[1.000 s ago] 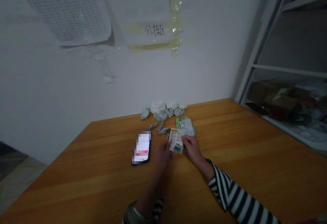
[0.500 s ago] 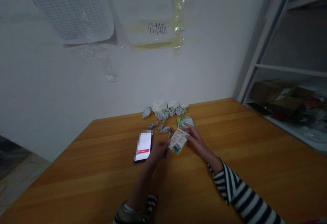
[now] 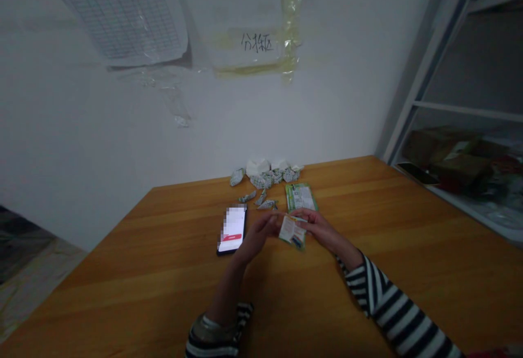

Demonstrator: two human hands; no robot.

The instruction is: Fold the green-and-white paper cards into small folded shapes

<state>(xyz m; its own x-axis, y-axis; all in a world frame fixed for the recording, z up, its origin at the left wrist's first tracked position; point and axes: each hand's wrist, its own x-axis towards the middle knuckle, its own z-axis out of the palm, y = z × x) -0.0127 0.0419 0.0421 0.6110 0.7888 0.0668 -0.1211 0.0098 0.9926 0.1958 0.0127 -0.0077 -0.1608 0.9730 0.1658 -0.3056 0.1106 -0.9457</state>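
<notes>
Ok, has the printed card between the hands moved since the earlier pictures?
Yes, the printed card has shifted toward the person, further from the green printed packet lying on the table.

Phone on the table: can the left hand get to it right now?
Probably yes. The phone lies just beside the left hand with nothing between them, though that hand is raised at the printed card.

hands — 2 | phones — 1 | printed packets — 2
</notes>
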